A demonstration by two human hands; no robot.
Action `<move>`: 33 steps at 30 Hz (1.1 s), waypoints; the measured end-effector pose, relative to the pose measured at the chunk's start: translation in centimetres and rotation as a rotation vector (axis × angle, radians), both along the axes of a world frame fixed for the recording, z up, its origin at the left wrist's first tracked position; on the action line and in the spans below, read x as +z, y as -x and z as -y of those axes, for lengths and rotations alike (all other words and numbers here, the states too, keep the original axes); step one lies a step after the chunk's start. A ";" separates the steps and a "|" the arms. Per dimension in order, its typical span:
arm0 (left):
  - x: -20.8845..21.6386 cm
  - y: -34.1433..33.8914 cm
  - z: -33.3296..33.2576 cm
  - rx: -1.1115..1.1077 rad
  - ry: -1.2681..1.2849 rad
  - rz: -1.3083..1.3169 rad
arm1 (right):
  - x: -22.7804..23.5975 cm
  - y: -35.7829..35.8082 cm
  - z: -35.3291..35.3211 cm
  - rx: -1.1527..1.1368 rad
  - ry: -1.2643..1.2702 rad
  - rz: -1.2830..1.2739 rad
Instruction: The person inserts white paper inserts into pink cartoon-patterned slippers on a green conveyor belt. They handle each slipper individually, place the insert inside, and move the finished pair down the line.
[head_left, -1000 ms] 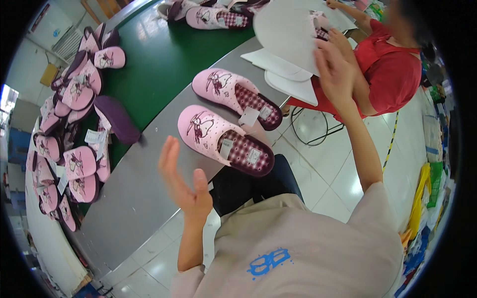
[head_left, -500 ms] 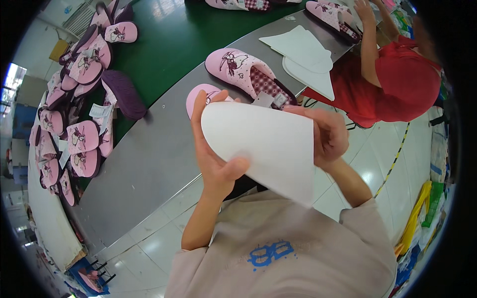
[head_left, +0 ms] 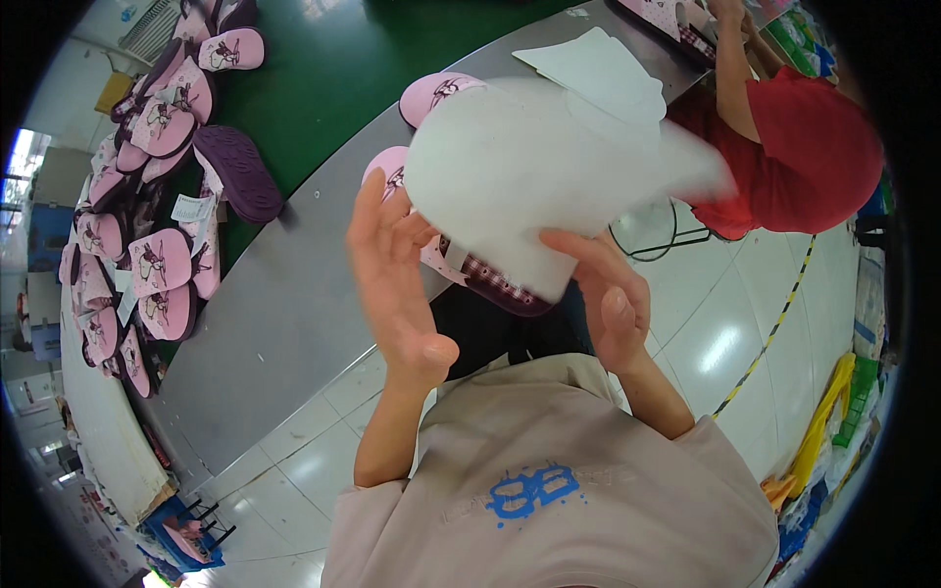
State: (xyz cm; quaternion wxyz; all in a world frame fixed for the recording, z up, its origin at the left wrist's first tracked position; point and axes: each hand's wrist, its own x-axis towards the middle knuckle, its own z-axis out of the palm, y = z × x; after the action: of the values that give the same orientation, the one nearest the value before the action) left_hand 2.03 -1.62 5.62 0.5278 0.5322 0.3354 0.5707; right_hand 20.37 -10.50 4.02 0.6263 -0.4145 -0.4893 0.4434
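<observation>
A curved white card sheet point(head_left: 510, 162), blurred by motion, is held up over the table edge. My right hand point(head_left: 613, 299) grips its lower edge, one finger lying across its face and the others curled. At the sheet's left edge, my left hand point(head_left: 392, 284) is open with its thumb apart; its fingertips partly pass by the edge. Behind the sheet lie two pink slippers with dark soles, mostly hidden: the farther slipper point(head_left: 431, 95) shows its toe, the nearer slipper point(head_left: 500, 284) its checked lining. More white card sheets point(head_left: 618, 73) lie just beyond.
Many pink slippers point(head_left: 162, 260) are piled at the left, beside a green surface point(head_left: 323, 69). The grey metal table point(head_left: 265, 294) runs diagonally. A co-worker in red point(head_left: 814, 157) sits at the right, near another slipper point(head_left: 667, 22). Coloured bags point(head_left: 823, 431) line the far right.
The white sheet has moved up and away from me and turned. My left hand has let go of its face and opened; my right hand has shifted down to its lower edge.
</observation>
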 end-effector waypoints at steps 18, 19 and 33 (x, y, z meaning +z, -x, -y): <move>-1.4 -2.6 -1.0 -0.481 -0.230 0.360 | 2.0 0.2 2.0 -0.046 -0.102 -0.198; -1.6 -2.9 -0.8 -0.506 -0.278 0.338 | 2.2 -0.1 1.9 -0.074 -0.116 -0.053; -0.1 -2.0 -2.2 -0.306 -0.169 -0.143 | 3.0 -2.2 1.5 -0.130 -0.285 0.274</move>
State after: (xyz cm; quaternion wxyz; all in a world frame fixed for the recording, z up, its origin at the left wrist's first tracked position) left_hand 3.98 0.54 5.53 0.5367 0.6587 0.2382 0.4704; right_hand 22.61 -12.04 7.02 0.6335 -0.4087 -0.6000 0.2676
